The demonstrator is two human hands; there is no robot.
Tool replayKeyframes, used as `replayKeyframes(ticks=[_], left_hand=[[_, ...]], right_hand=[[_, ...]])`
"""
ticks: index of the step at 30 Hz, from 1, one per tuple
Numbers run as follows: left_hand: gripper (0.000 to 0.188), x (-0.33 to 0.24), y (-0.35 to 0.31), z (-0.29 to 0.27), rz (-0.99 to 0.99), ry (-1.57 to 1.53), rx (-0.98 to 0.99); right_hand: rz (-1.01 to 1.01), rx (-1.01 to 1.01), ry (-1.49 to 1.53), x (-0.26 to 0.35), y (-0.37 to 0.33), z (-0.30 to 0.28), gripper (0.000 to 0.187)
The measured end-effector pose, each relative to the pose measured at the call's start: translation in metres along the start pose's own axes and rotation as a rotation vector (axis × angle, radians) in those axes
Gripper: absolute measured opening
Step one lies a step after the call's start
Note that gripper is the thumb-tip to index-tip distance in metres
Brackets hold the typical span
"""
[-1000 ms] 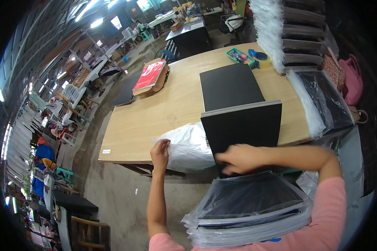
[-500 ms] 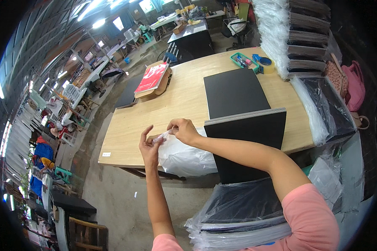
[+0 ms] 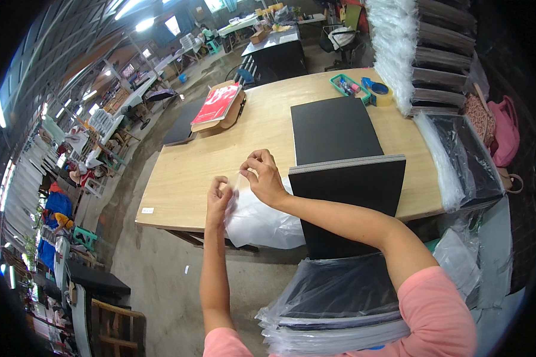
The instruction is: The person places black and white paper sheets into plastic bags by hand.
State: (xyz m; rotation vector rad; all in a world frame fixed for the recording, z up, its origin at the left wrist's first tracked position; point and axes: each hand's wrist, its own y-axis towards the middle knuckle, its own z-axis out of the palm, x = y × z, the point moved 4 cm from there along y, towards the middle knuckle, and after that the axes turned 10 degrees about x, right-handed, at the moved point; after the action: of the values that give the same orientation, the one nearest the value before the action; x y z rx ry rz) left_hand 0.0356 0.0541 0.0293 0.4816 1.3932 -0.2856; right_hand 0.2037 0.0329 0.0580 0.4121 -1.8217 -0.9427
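Note:
A translucent white plastic bag point(image 3: 262, 221) hangs over the near edge of the wooden table, left of the black boards. My right hand point(image 3: 264, 178) pinches its upper edge between thumb and fingers. Slightly lower and to the left, my left hand point(image 3: 219, 201) is closed on the same edge, its fingers a little blurred. Just right of the bag, several black boards point(image 3: 348, 205) stand tilted against the table edge, behind my right forearm. Behind them a black board point(image 3: 336, 131) lies flat on the tabletop.
On the wooden table point(image 3: 178, 184) lie a red-covered book point(image 3: 217, 104), a green basket of small items point(image 3: 348, 86) and tape rolls point(image 3: 382, 92). Plastic-wrapped boards point(image 3: 345, 291) are stacked close to me; a tall wrapped stack point(image 3: 438, 56) rises at the right. A pink bag point(image 3: 505, 131) sits beyond.
My right hand has moved up and slightly right, drawing the bag's edge up. My left hand has shifted slightly right, and the gap between the hands has widened.

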Motion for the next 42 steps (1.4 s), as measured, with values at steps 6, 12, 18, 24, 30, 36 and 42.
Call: replayKeyframes(ticks=[6, 12, 18, 24, 30, 36, 42], left_hand=[[0.046, -0.020, -0.059, 0.028, -0.391, 0.371, 1.152], [0.050, -0.023, -0.115, 0.062, 0.262, -0.616, 0.709], [0.034, -0.009, -0.101, 0.155, 0.152, 0.358, 1.356], [0.043, -0.019, -0.093, 0.191, 0.016, 0.433, 1.339], [0.039, -0.025, -0.097, 0.158, 0.213, -0.757, 0.969], [0.046, 0.007, -0.079, 0.112, 0.062, -0.252, 0.445], [0.062, -0.037, -0.028, 0.176, 0.333, 1.151, -0.081]], right_hand=[[0.515, 1.563, 0.942, 0.007, -0.064, 0.012, 0.024], [-0.179, 1.732, 1.280, 0.087, -0.094, -0.171, 0.022], [0.530, 0.867, 1.385, 0.032, -0.127, -0.228, 0.022], [0.348, 0.488, 1.744, 0.036, -0.128, -0.287, 0.037], [0.652, 1.199, 1.713, 0.062, -0.178, -0.260, 0.051], [0.388, 0.402, 1.301, 0.059, -0.144, -0.299, 0.025], [0.454, -0.132, -0.329, 0.036, -0.104, -0.319, 0.039]])
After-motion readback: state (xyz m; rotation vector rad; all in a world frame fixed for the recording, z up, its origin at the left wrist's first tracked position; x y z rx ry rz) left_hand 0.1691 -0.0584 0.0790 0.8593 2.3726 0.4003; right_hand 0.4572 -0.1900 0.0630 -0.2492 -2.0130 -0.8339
